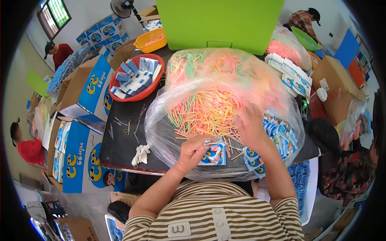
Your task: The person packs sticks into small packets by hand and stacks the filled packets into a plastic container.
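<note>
Head view: left hand (192, 152) at the near edge of the open clear plastic bag (155, 130), its fingers clamped on the upper edge of a blue-and-white packet (215, 156). Right hand (251, 123) at the right side of the multicoloured stick pile (205, 110) inside the bag; its fingers are blurred, so apart or together cannot be told. More packets (281, 134) lie right of that hand (several overlapping). Red basket (136, 93) on the black surface (114, 142), left of the bag.

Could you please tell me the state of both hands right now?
Left hand: closed on a packet.
Right hand: over the sticks, blurred; grip cannot be told.
</note>
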`<state>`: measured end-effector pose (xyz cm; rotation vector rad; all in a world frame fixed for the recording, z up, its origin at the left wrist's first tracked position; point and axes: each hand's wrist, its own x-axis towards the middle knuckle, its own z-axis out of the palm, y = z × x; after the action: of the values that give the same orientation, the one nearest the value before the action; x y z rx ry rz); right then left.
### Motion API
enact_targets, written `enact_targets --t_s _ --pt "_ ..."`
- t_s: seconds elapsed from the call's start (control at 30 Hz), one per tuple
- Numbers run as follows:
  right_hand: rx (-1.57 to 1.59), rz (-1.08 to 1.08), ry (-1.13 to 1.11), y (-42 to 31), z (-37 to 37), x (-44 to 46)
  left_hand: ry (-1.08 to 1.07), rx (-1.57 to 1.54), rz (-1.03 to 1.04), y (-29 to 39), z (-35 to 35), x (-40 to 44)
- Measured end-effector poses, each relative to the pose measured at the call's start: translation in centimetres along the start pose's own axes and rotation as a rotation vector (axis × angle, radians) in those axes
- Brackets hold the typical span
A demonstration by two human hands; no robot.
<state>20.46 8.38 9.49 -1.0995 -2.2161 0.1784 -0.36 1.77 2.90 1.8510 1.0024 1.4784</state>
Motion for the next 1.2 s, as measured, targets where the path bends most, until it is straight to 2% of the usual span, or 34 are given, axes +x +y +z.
enact_targets --t_s 0.1,0.17,0.2,0.27,0.3,0.33,0.37,0.4,0.43,0.47,0.5,0.53,0.57,0.63,0.67,0.7,0.77,0.8,0.83,0.87,0.93,0.97,1.03,1.07,1.1,1.17,1.2 --pt "0.015 -0.018 0.026 -0.8 -0.5 -1.5 -0.027 0.022 0.042 0.1 -0.6 0.1" --pt "0.499 0.125 -0.280 -2.6 -1.8 -2.3 -0.047 -0.011 0.013 -0.4 -0.2 -0.8" --pt "0.467 0.140 -0.335 -3.5 -0.9 -3.3 -0.088 0.008 -0.005 -0.2 0.2 -0.8" --pt "0.348 0.107 -0.300 -4.4 1.2 -5.5 -0.132 0.018 0.012 -0.4 1.7 -0.9" --pt "0.368 0.195 -0.365 -4.4 1.1 -6.4 -0.156 -0.009 0.018 -0.7 2.2 -1.2" --pt "0.354 0.220 -0.359 -4.0 0.8 -7.6 -0.232 -0.070 -0.154 -1.0 2.4 -1.6" --pt "0.327 0.274 -0.242 -3.5 0.6 -9.0 -0.308 -0.124 -0.327 -1.1 2.8 -1.8" --pt "0.300 0.324 -0.126 -2.8 0.5 -10.4 -0.348 -0.096 -0.270 -1.0 3.5 -1.6" --pt "0.294 0.385 -0.130 -1.7 0.9 -11.8 -0.362 -0.109 -0.274 -1.1 4.3 -1.3" --pt "0.289 0.400 -0.128 -1.1 0.8 -13.0 -0.524 0.022 -0.169 -1.1 5.5 -0.8" --pt "0.161 0.333 -0.057 -0.6 0.5 -13.6 -0.678 0.157 -0.057 -1.1 6.8 -0.1" --pt "0.034 0.260 0.013 -0.2 0.0 -14.1 -0.716 0.174 -0.065 -0.9 8.1 0.7" --pt "0.030 0.266 0.016 0.4 -0.8 -14.9 -0.721 0.171 -0.061 -1.1 9.2 1.0" --pt "-0.036 0.535 0.122 1.7 -2.8 -16.6 -0.516 0.236 -0.055 -2.1 11.1 1.7" --pt "-0.068 0.670 0.175 2.1 -3.4 -17.1 -0.445 0.194 0.080 -2.5 11.6 2.4" --pt "-0.051 0.796 0.178 2.2 -3.7 -17.4 -0.451 0.191 0.084 -2.8 12.2 3.1" --pt "-0.047 0.856 0.145 2.3 -2.8 -18.1 -0.506 0.400 0.216 -3.2 13.2 3.9" --pt "-0.040 0.906 0.111 2.4 -2.3 -18.1 -0.611 0.310 0.135 -3.6 13.7 4.3" --pt "0.034 0.895 0.052 2.3 -2.4 -17.9 -0.620 0.314 0.144 -3.7 14.1 4.5" --pt "0.039 0.900 0.064 2.5 -2.0 -18.0 -0.647 0.274 0.028 -3.7 14.3 4.5" --pt "0.121 0.866 0.177 2.8 -0.9 -18.4 -0.626 0.117 -0.237 -3.0 14.5 4.8" --pt "0.058 0.777 0.234 2.8 -0.9 -18.4 -0.639 0.123 -0.232 -3.0 14.5 4.6" --pt "0.121 0.801 0.287 4.1 0.7 -19.6 -0.602 -0.107 -0.525 -2.8 13.9 4.2" --pt "0.178 0.815 0.327 4.6 1.2 -20.0 -0.684 0.062 -0.439 -2.1 13.2 3.8" --pt "0.183 0.821 0.335 4.7 1.2 -20.0 -0.693 0.068 -0.437 -2.3 12.7 3.0" --pt "0.395 0.893 0.450 4.2 1.1 -20.0 -0.666 -0.556 -0.711 -3.0 12.0 1.5" --pt "0.398 0.897 0.446 4.0 1.1 -19.9 -0.637 -0.704 -0.735 -2.5 12.1 1.5"
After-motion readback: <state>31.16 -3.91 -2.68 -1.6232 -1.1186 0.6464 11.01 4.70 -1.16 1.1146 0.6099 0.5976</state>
